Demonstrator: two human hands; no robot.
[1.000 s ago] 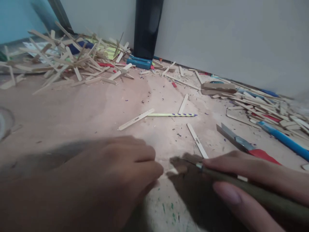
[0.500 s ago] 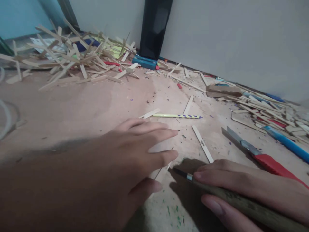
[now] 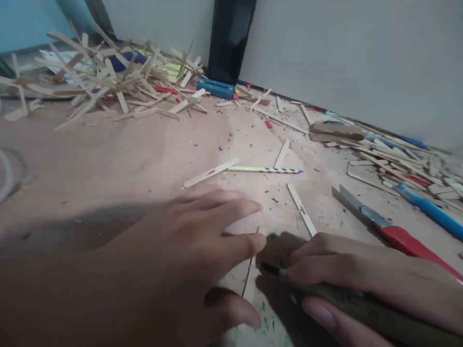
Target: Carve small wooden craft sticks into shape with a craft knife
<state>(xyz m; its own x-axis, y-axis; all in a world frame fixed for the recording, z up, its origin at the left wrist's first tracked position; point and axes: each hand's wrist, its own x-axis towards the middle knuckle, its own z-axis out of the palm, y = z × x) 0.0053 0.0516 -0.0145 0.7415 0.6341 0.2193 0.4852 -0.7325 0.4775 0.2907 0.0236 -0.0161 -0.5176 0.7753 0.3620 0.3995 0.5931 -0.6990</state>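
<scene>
Two hands low on tabletop (image 3: 119,154). Left hand (image 3: 181,250) flat, fingers spread, pressing thin flat piece (image 3: 241,225). Right hand (image 3: 365,284) grips olive-handled knife (image 3: 347,303), tip just beside left fingertips. Nearby: red cutter (image 3: 390,231), blue cutter (image 3: 430,209), striped pencil (image 3: 264,169), loose sticks. Big stick pile (image 3: 97,82) far left. No containers I can make out.

Left hand (image 3: 173,260) flat, fingers spread; right hand (image 3: 361,284) gripping.

both hands bare: the left hand (image 3: 173,260) and right hand (image 3: 369,284) show no gloves, rings or sleeves.
</scene>
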